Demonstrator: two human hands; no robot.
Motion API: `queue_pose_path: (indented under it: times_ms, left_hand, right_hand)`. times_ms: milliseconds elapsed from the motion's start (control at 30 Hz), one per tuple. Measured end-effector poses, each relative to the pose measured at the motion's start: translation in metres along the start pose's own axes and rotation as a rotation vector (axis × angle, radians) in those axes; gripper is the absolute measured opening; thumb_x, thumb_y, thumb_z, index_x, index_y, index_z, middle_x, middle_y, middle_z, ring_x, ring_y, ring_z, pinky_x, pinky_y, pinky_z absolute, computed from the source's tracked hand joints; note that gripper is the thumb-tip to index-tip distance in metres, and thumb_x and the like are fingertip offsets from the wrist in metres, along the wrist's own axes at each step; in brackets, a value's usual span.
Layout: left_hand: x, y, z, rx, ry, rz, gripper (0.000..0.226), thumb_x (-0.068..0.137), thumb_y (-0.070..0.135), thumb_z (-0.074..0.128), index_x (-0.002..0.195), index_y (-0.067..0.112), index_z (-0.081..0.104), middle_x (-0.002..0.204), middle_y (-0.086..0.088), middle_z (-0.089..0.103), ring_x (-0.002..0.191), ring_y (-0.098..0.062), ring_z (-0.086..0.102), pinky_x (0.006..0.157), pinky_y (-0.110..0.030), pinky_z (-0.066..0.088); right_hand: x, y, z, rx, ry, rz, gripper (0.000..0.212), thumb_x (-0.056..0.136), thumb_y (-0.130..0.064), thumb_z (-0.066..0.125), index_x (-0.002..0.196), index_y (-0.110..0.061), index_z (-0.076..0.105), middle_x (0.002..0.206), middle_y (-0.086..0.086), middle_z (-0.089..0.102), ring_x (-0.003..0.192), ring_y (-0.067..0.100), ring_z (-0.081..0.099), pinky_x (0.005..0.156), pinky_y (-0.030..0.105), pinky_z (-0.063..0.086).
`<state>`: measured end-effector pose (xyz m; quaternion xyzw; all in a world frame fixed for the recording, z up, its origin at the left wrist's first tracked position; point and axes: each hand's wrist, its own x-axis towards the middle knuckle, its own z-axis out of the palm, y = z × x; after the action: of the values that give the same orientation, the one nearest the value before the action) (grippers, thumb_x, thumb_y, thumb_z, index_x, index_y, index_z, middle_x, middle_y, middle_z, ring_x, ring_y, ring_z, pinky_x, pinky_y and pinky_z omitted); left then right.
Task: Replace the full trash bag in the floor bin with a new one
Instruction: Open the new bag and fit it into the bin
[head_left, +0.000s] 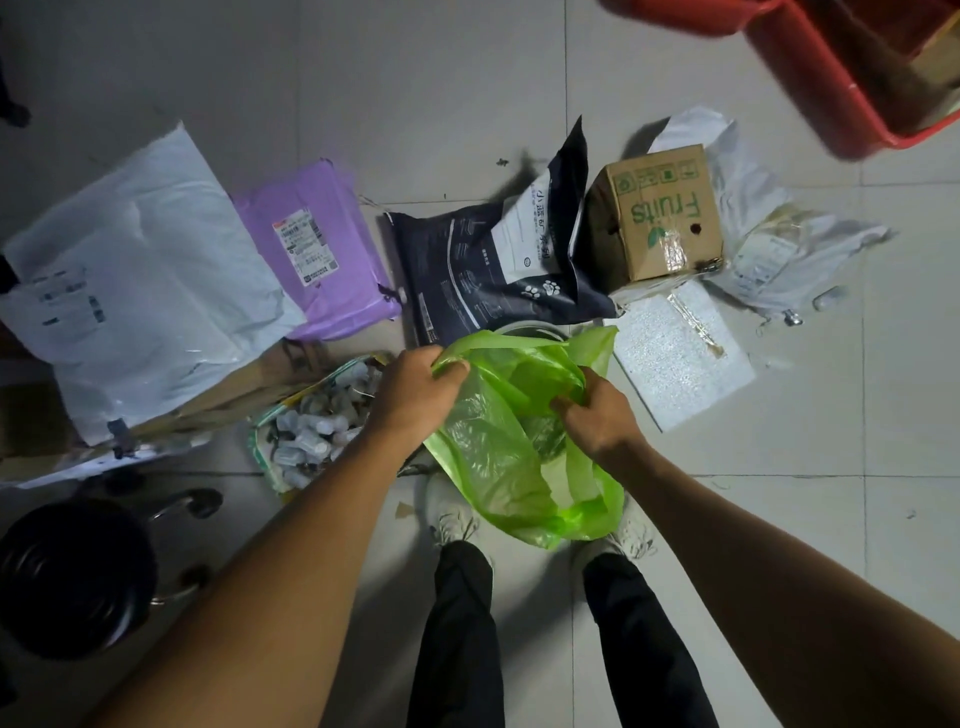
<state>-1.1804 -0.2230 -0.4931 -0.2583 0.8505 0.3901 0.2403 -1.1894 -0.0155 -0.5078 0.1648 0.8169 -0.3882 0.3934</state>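
Head view, centre of frame: one translucent lime-green plastic trash bag (511, 447), held above the floor, mouth pulled apart, lower end hanging over the person's pale shoes (451, 514). Left hand (415, 395): grip closed on the bag's left rim. Right hand (597, 415): grip pinched on the bag's right rim. Just behind the bag, a curved grey rim of a round floor bin (524, 331), mostly hidden by the bag.

Left of the bag: clear plastic sack of small grey bottles (311, 421). Upper centre: dark navy pet-product pouch with paw prints (493, 270). Upper right of centre: brown cardboard box printed "Fruits" (657, 218), standing near a white foam slab (680, 353). Further right: crumpled white mailer bag (779, 244). Upper right corner: red plastic tub (831, 83). Upper left: purple courier mailer with label (311, 249), beside a large white courier mailer (140, 280) lying over flattened brown cardboard. Lower left: black round stool seat (72, 577). Floor: light grey tiles (831, 519).
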Motion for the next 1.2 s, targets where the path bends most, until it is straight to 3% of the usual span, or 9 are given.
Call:
queue_pose_path:
  times_ms: [200,367,467,567,667,867,967,1067,1200]
  left_hand:
    - [0.017,-0.035,0.027,-0.097,-0.143,-0.053,0.060,0.072,0.075,0.062,0.098,0.021,0.071,0.087,0.004,0.074,0.083,-0.015,0.069,0.078,-0.030,0.053]
    - [0.035,-0.058,0.055,-0.044,-0.248,-0.140,0.053,0.059,0.065,0.080,0.091,0.023,0.076,0.082,0.005,0.077,0.079,-0.012,0.073,0.081,-0.039,0.059]
    - [0.044,-0.073,0.078,0.086,-0.309,-0.199,0.073,0.040,0.075,0.078,0.088,0.020,0.074,0.081,0.001,0.076,0.076,-0.016,0.072,0.077,-0.040,0.060]
    - [0.048,-0.084,0.096,0.178,-0.417,-0.231,0.048,0.058,0.046,0.086,0.095,0.016,0.075,0.090,-0.002,0.076,0.085,-0.019,0.071,0.080,-0.032,0.057]
    - [0.052,-0.089,0.106,0.276,-0.387,-0.259,0.030,0.078,0.030,0.074,0.095,0.006,0.070,0.094,-0.013,0.072,0.089,-0.028,0.069,0.075,-0.034,0.056]
    - [0.047,-0.058,0.107,-0.264,-0.206,-0.536,0.027,0.086,0.033,0.052,0.097,0.010,0.061,0.114,-0.018,0.064,0.106,-0.035,0.061,0.096,-0.050,0.049]
    - [0.047,-0.045,0.105,-0.555,-0.127,-0.624,0.014,0.094,0.025,0.046,0.095,0.015,0.056,0.103,-0.011,0.061,0.094,-0.030,0.061,0.083,-0.047,0.053]
    - [0.051,-0.035,0.105,-0.726,-0.092,-0.632,0.016,0.099,0.014,0.044,0.090,0.017,0.056,0.092,-0.009,0.062,0.077,-0.024,0.062,0.068,-0.039,0.053]
    - [0.053,-0.017,0.099,-0.786,-0.085,-0.574,0.011,0.096,0.016,0.049,0.098,0.018,0.060,0.102,-0.010,0.065,0.085,-0.027,0.065,0.080,-0.043,0.055]
  right_hand:
    - [0.042,0.024,0.028,-0.052,-0.023,0.040,0.048,0.084,-0.018,0.064,0.131,-0.011,0.053,0.119,0.017,0.065,0.109,0.035,0.060,0.089,0.033,0.046]
    - [0.077,0.041,0.055,0.041,-0.050,0.130,0.070,0.067,-0.039,0.060,0.132,-0.015,0.051,0.117,0.016,0.066,0.108,0.036,0.061,0.095,0.048,0.051]
    - [0.096,0.055,0.068,0.098,-0.088,0.179,0.057,0.068,-0.036,0.059,0.121,-0.014,0.060,0.110,0.017,0.068,0.100,0.036,0.064,0.091,0.051,0.052]
    - [0.110,0.067,0.074,0.177,-0.087,0.212,0.035,0.070,-0.032,0.058,0.095,-0.011,0.070,0.087,0.015,0.070,0.079,0.032,0.067,0.078,0.050,0.058]
    - [0.110,0.069,0.068,0.196,-0.056,0.216,0.014,0.083,-0.021,0.061,0.077,-0.012,0.069,0.072,0.010,0.066,0.066,0.027,0.062,0.065,0.042,0.054]
    - [0.096,0.055,0.040,0.349,-0.099,0.259,0.022,0.090,-0.020,0.059,0.075,-0.006,0.065,0.066,0.010,0.058,0.055,0.023,0.052,0.054,0.030,0.042]
    - [0.092,0.046,0.039,0.463,-0.148,0.270,0.019,0.089,-0.023,0.060,0.085,-0.006,0.067,0.073,0.014,0.059,0.056,0.024,0.054,0.054,0.031,0.045]
    - [0.086,0.043,0.038,0.505,-0.205,0.222,0.020,0.090,-0.022,0.060,0.078,-0.008,0.066,0.057,0.005,0.061,0.046,0.020,0.055,0.052,0.031,0.047]
    - [0.076,0.033,0.025,0.557,-0.245,0.104,0.021,0.095,-0.014,0.053,0.076,-0.012,0.063,0.051,-0.003,0.061,0.047,0.015,0.057,0.055,0.030,0.047]
